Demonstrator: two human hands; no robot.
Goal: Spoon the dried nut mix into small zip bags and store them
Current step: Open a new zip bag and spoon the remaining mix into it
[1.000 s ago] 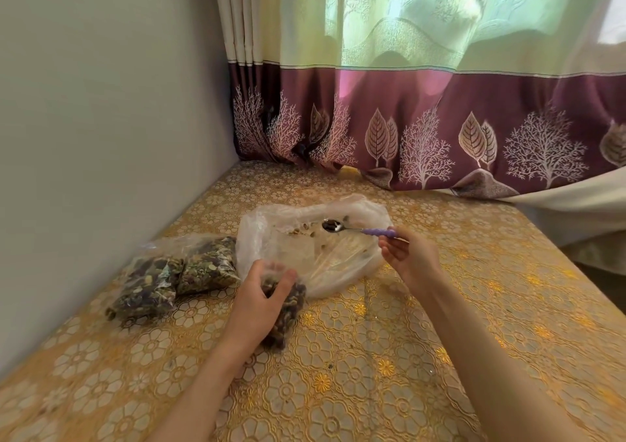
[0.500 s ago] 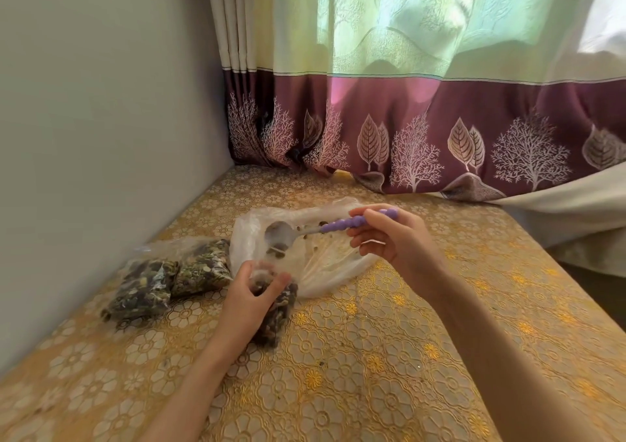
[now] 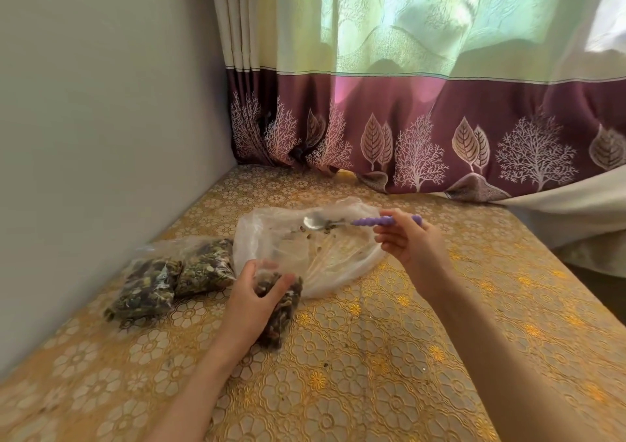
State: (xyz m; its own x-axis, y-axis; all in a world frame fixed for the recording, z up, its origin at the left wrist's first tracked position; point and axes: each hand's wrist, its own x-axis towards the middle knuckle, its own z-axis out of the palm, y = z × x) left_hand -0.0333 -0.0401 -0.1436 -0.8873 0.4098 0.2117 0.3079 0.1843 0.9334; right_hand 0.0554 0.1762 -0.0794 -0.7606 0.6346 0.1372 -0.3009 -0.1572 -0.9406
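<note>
My left hand (image 3: 252, 297) grips a small zip bag (image 3: 283, 309) full of dark nut mix by its open top, standing it on the table. My right hand (image 3: 408, 243) pinches the purple handle of a metal spoon (image 3: 342, 222). The spoon's bowl hovers over a large clear plastic bag (image 3: 325, 258), which lies nearly flat with a few nut pieces left inside. Two filled zip bags (image 3: 172, 280) lie side by side to the left, near the wall.
The table wears a gold floral cloth (image 3: 372, 374). A grey wall (image 3: 101, 136) runs along the left. A curtain (image 3: 440, 129) with a maroon tree-print band hangs at the far edge. The table's right edge (image 3: 576, 313) drops off.
The spoon swung from tipping over the small bag back to the right, over the large bag, and lies level now. My left hand kept its hold on the small bag.
</note>
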